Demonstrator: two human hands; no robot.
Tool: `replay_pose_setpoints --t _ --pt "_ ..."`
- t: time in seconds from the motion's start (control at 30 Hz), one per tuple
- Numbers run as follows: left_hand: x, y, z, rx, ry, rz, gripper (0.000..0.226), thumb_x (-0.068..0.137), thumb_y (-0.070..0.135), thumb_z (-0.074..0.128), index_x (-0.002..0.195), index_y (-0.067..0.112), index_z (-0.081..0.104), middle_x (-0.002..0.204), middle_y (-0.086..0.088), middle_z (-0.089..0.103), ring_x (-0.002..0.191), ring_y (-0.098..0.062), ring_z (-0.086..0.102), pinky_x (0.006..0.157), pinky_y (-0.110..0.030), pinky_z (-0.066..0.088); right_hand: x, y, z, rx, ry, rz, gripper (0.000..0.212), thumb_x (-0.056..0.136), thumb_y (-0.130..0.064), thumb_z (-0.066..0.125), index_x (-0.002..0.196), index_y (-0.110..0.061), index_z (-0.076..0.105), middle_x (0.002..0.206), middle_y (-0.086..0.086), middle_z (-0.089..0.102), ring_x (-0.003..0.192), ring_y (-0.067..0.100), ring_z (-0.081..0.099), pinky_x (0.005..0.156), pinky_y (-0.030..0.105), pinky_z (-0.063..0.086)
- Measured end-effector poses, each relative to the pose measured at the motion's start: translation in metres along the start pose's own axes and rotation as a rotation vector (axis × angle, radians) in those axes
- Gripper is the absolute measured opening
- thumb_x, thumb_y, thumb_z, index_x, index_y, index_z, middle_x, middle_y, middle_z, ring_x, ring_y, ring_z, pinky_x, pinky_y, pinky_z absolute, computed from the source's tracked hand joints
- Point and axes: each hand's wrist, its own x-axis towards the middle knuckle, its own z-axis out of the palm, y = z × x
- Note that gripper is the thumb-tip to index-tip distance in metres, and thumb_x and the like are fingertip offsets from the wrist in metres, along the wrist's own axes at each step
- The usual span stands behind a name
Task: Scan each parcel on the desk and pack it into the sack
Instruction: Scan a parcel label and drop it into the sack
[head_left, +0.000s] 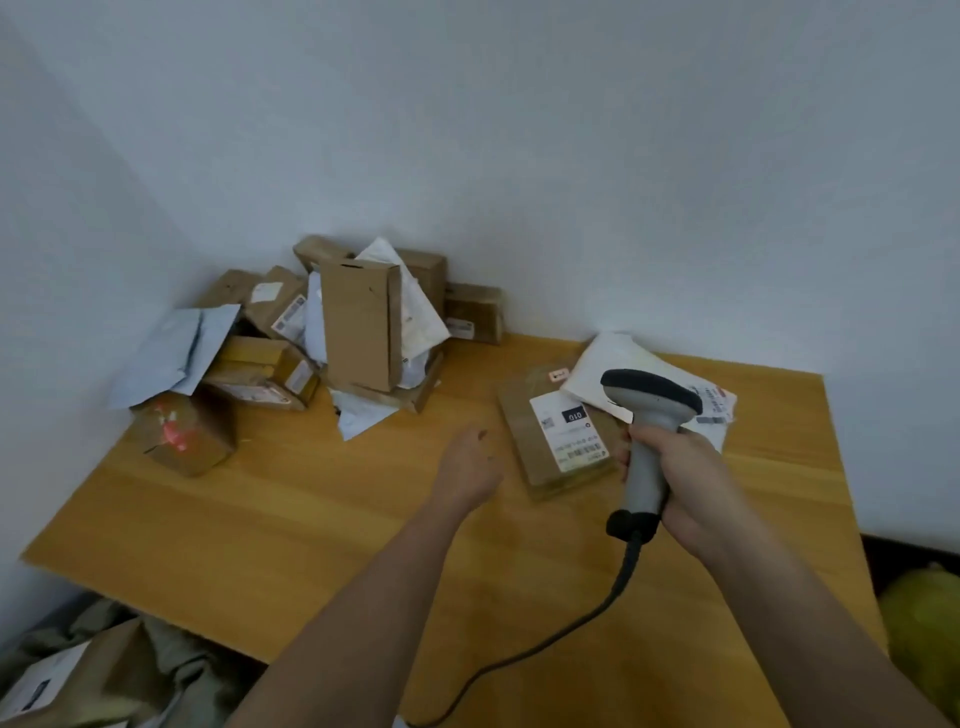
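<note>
Below, the sack (171, 670) holds a labelled box (67, 675); right hand (680, 478) grips the scanner (649, 415), left hand (470, 467) loose.

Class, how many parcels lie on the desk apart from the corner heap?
2: a brown box beside the scanner, and a white bag partly over its far corner. Others may be hidden.

Wooden desk (260, 519) pushed into a corner, plain white walls (519, 130), dark floor (904, 561) at right, soft even light
</note>
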Motion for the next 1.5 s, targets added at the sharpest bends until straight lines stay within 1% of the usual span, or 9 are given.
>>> replay_pose_setpoints --t 0.1,0.2,0.37,0.67,0.83,0.97,1.1,1.33,1.5 --pt "0.018 0.019 0.048 0.206 -0.093 0.158 0.052 0.092 0.018 0.056 0.142 0.022 0.043 0.142 0.001 0.048 0.126 -0.022 0.049 0.093 -0.029 0.043 0.023 -0.003 -0.031 -0.007 0.034 0.032 0.028 0.094 -0.006 0.059 0.121 0.002 0.056 0.091 0.013 0.062 0.071 0.018 0.059 0.064 0.032 0.050" --pt "0.032 0.018 0.079 0.404 -0.219 0.142 0.060 0.094 0.021 0.052 0.150 0.022 0.031 0.156 -0.003 0.031 0.140 -0.023 0.033 0.115 -0.042 0.027 0.041 -0.003 -0.051 -0.005 0.046 0.068 0.027 0.094 -0.006 0.061 0.120 0.000 0.056 0.097 0.014 0.063 0.073 0.019 0.061 0.069 0.034 0.051" --pt "0.033 -0.012 0.087 0.695 -0.315 0.162 0.077 0.095 0.027 0.055 0.155 0.025 0.008 0.164 0.005 -0.002 0.150 -0.015 -0.001 0.121 -0.048 0.007 0.061 0.001 -0.058 -0.015 0.018 0.124 0.025 0.094 -0.007 0.060 0.118 -0.003 0.056 0.103 0.015 0.063 0.075 0.018 0.061 0.066 0.032 0.051" --pt "0.007 -0.033 0.071 0.713 -0.225 -0.032 0.084 0.090 0.012 0.062 0.155 0.014 0.009 0.162 -0.008 0.007 0.149 -0.026 0.012 0.119 -0.035 0.024 0.071 0.009 -0.041 -0.044 -0.048 0.183 0.031 0.095 -0.010 0.061 0.124 0.001 0.055 0.095 0.014 0.063 0.070 0.016 0.062 0.057 0.027 0.052" --pt "-0.017 -0.007 0.087 0.784 -0.220 -0.108 0.046 0.090 0.021 0.062 0.130 0.008 0.047 0.130 -0.012 0.049 0.117 -0.026 0.051 0.093 -0.033 0.048 0.071 0.014 -0.034 -0.031 -0.067 0.199 0.031 0.095 -0.010 0.060 0.124 0.003 0.056 0.094 0.013 0.061 0.067 0.016 0.062 0.055 0.027 0.052" --pt "0.004 -0.004 0.075 0.797 -0.191 0.006 0.101 0.069 0.050 0.080 0.147 0.021 0.024 0.147 -0.007 0.030 0.136 -0.027 0.030 0.110 -0.044 0.033 0.070 0.019 -0.036 -0.041 -0.065 0.207 0.029 0.095 -0.007 0.059 0.122 0.004 0.055 0.089 0.012 0.061 0.067 0.016 0.061 0.057 0.028 0.051" --pt "0.029 -0.019 0.062 0.938 -0.300 0.137 0.142 0.058 0.047 0.088 0.152 0.031 -0.018 0.161 0.004 -0.018 0.148 -0.027 -0.016 0.117 -0.055 -0.009 0.069 0.024 -0.041 -0.061 -0.038 0.204 0.028 0.095 -0.007 0.060 0.121 0.002 0.056 0.091 0.012 0.061 0.069 0.017 0.060 0.059 0.029 0.051" --pt "0.060 -0.038 0.055 0.970 -0.400 0.308 0.151 0.048 0.059 0.087 0.149 0.036 -0.022 0.159 0.009 -0.025 0.145 -0.027 -0.025 0.113 -0.057 -0.018 0.070 0.043 -0.040 -0.096 0.030 0.187 0.030 0.093 -0.007 0.063 0.122 -0.002 0.055 0.094 0.012 0.062 0.069 0.017 0.061 0.058 0.030 0.051" --pt "0.042 -0.063 0.041 0.743 -0.281 0.029 0.144 0.054 0.075 0.075 0.153 0.027 -0.018 0.161 -0.001 -0.021 0.146 -0.035 -0.020 0.117 -0.060 -0.004 0.066 0.062 -0.022 -0.106 0.013 0.202 0.029 0.094 -0.008 0.062 0.122 -0.004 0.056 0.097 0.014 0.061 0.070 0.019 0.060 0.055 0.030 0.051"
